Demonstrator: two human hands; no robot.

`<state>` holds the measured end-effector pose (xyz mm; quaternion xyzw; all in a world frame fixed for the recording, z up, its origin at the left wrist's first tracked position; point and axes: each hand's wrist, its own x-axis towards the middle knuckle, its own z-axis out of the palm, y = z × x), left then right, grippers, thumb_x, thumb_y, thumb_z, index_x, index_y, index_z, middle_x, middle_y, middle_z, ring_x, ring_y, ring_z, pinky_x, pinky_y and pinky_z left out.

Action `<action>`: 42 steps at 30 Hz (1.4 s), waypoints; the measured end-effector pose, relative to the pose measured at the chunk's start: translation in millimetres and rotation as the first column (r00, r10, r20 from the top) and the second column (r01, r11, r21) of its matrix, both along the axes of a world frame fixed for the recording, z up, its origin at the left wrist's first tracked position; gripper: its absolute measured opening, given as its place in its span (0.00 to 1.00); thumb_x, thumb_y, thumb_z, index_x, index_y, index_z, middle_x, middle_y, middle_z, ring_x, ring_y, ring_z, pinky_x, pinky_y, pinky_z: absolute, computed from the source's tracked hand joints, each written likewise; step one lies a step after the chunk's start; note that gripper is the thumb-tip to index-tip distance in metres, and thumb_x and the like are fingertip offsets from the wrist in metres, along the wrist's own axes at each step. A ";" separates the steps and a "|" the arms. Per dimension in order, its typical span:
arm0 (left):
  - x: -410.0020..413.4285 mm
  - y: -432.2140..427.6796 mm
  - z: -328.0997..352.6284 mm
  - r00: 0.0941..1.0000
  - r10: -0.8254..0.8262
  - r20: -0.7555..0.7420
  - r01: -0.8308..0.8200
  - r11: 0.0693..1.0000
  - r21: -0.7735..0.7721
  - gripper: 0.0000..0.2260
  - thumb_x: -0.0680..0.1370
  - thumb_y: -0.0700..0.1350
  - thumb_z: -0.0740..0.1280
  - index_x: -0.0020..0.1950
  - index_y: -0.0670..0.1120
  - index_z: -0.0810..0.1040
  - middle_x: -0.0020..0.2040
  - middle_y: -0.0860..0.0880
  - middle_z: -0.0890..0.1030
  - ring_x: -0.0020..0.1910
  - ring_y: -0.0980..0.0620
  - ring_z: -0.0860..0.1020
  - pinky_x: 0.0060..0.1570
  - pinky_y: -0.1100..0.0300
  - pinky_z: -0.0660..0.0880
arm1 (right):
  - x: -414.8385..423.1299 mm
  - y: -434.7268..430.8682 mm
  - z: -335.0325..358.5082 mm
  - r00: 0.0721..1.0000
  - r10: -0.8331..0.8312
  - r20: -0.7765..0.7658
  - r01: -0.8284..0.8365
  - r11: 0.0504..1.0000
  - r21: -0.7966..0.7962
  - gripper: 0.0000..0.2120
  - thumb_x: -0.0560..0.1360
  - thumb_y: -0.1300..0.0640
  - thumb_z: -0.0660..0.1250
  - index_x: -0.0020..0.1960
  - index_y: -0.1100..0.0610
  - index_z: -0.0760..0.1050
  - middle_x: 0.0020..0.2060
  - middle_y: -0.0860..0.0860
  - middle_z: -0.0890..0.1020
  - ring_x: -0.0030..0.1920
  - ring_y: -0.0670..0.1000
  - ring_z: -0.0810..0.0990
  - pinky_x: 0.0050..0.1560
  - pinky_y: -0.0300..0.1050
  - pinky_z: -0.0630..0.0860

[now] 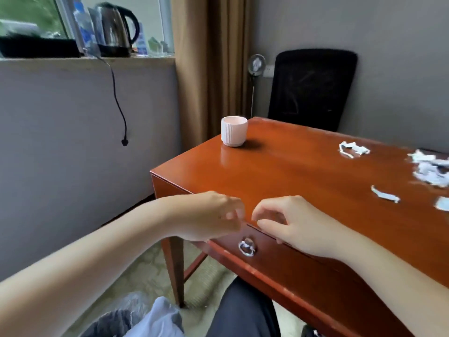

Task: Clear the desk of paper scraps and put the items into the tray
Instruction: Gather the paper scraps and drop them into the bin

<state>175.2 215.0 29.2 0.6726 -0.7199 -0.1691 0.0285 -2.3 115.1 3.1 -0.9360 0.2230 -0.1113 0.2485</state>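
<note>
1. White ribbed cup (234,131) upright near far left corner of counter (303,171). Pale pink inside; contents not discernible.
2. Paper scraps all on right half of counter, well apart from both hands: small cluster (353,149) on far side, bigger pile (430,170) at right frame edge, single curled strip (385,194) nearer, one more piece (442,203) cut off by frame.
3. Left hand (211,217) and right hand (291,224) close together at near counter edge, just above drawer ring pull (247,248).
4. Both released: fingers loosely curled, gripping nothing. Right thumb resting on counter edge. Left fingertips blurred.
5. Counter: glossy red-brown wood, reflective. Scraps: white, torn, crumpled. Ring pull: shiny metal. Cup: cylindrical, vertical ribs.
</note>
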 end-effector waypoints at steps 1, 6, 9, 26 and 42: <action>-12.5 -8.1 5.3 0.999 -0.034 0.003 0.034 0.999 -0.015 0.12 0.79 0.55 0.55 0.60 0.56 0.71 0.57 0.56 0.77 0.50 0.57 0.76 0.48 0.62 0.75 | -16.4 -4.4 3.7 0.999 -0.036 0.000 0.036 0.999 -0.012 0.05 0.77 0.52 0.62 0.47 0.45 0.77 0.35 0.42 0.79 0.35 0.41 0.77 0.38 0.37 0.75; -69.5 -48.5 13.7 0.988 -0.156 0.009 0.156 0.987 -0.049 0.13 0.79 0.55 0.56 0.60 0.54 0.72 0.58 0.54 0.77 0.55 0.53 0.76 0.55 0.54 0.74 | -93.3 -30.5 8.8 0.967 -0.256 -0.002 0.255 0.965 -0.052 0.06 0.77 0.51 0.62 0.47 0.42 0.76 0.38 0.40 0.80 0.37 0.39 0.79 0.36 0.33 0.76; -97.3 -73.9 6.2 0.980 -0.198 -0.010 0.197 0.977 -0.084 0.13 0.79 0.53 0.57 0.60 0.51 0.73 0.59 0.50 0.75 0.57 0.52 0.73 0.55 0.57 0.71 | -130.8 -50.5 -0.9 0.915 -0.404 0.023 0.404 0.912 -0.075 0.05 0.77 0.51 0.63 0.47 0.42 0.76 0.40 0.40 0.79 0.37 0.41 0.79 0.35 0.31 0.73; -169.8 -252.4 -87.5 0.974 0.161 -0.162 -0.219 0.857 -0.467 0.23 0.80 0.54 0.54 0.73 0.48 0.57 0.74 0.48 0.61 0.72 0.47 0.59 0.70 0.52 0.57 | -135.2 -172.4 -27.3 0.699 -0.714 -0.029 0.665 0.665 -0.339 0.09 0.80 0.53 0.59 0.57 0.55 0.70 0.54 0.52 0.74 0.47 0.51 0.75 0.39 0.39 0.69; -182.7 -430.2 -85.5 0.946 0.297 -0.129 -0.319 0.791 -0.522 0.32 0.75 0.66 0.54 0.75 0.51 0.55 0.76 0.45 0.56 0.75 0.43 0.53 0.72 0.46 0.52 | -219.7 -332.6 -10.5 0.616 -0.788 -0.021 0.746 0.591 -0.306 0.07 0.74 0.52 0.63 0.37 0.47 0.70 0.60 0.46 0.73 0.65 0.52 0.66 0.65 0.52 0.60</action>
